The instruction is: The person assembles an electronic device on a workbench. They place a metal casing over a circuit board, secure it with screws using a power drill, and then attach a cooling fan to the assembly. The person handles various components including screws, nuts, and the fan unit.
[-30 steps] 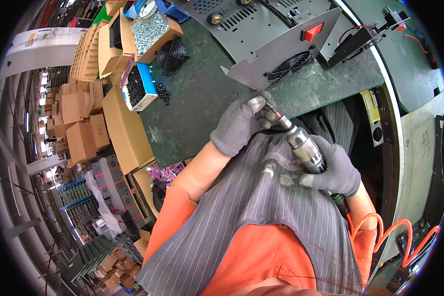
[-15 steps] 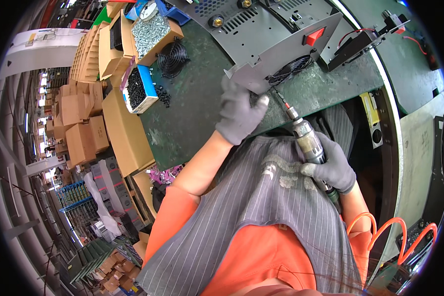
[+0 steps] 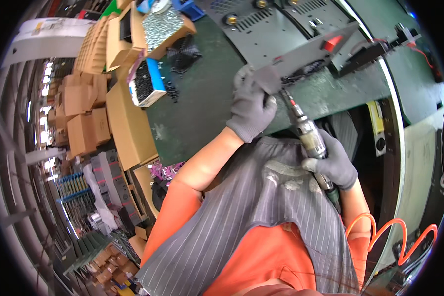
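My left hand (image 3: pixel 253 112), in a grey glove, has its fingers curled round the left corner of a dark grey metal panel (image 3: pixel 301 58); its thumb stands apart below. The panel stands upright along the near side of a perforated metal chassis (image 3: pixel 251 37) and carries a red switch (image 3: pixel 332 43) and a black fan guard (image 3: pixel 308 70). My right hand (image 3: pixel 335 160), gloved too, is wrapped round a power screwdriver (image 3: pixel 308 135). The bit points up and left to the panel's lower edge, beside the left hand. Blur hides whether the bit touches a screw.
On the green bench (image 3: pixel 202 106), at left, are an open carton of silvery screws (image 3: pixel 167 32), a loose black fan guard (image 3: pixel 183 53) and a blue-and-white box of black screws (image 3: pixel 145 81). A black bracket (image 3: pixel 375 54) lies at right. An orange coiled hose (image 3: pixel 402 246) hangs by my right arm.
The bench and chassis sit farther right in the picture, and the view is blurrier. My left hand has moved right with the panel's corner. The right hand still holds the screwdriver.
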Tool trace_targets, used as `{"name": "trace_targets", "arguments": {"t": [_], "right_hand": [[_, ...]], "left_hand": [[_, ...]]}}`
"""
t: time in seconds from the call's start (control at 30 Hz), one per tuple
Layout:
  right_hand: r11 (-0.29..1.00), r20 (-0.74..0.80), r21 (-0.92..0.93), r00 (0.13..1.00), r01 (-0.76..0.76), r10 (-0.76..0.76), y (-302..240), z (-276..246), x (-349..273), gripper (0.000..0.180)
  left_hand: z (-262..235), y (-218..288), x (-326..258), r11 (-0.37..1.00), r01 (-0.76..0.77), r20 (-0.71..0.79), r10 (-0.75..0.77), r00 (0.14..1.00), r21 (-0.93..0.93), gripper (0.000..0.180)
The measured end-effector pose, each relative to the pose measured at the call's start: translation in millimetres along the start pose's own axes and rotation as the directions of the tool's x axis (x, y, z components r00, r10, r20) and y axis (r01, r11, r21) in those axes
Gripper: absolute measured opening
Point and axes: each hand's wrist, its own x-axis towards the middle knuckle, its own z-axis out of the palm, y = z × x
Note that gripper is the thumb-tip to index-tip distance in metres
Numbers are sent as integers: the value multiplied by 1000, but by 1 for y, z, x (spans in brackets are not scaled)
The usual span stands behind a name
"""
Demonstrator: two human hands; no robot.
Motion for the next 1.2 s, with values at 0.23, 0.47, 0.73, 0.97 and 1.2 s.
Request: {"name": "trace_targets", "arguments": {"t": [0.23,0.47,0.73,0.97,1.2], "right_hand": [[997,-69,7,994,-82,83,5,-1,-16,61],[995,-90,8,990,-104,104,16,1,-13,60],[991,-86,94,991,-93,102,16,5,-13,60],[991,-60,82,992,-108,113,16,8,-12,62],[991,-24,94,994,-100,103,20,9,-10,64]], "left_hand": [[-104,-32,-10,957,128,-146,-93,985,260,42],[-158,-117,-45,821,324,-179,-270,946,471,20],[-135,-116,-36,700,416,-200,-372,906,581,24],[-133,-118,-29,703,403,-216,-344,914,586,16],[-125,-122,-34,692,312,-264,-178,948,652,11]]}}
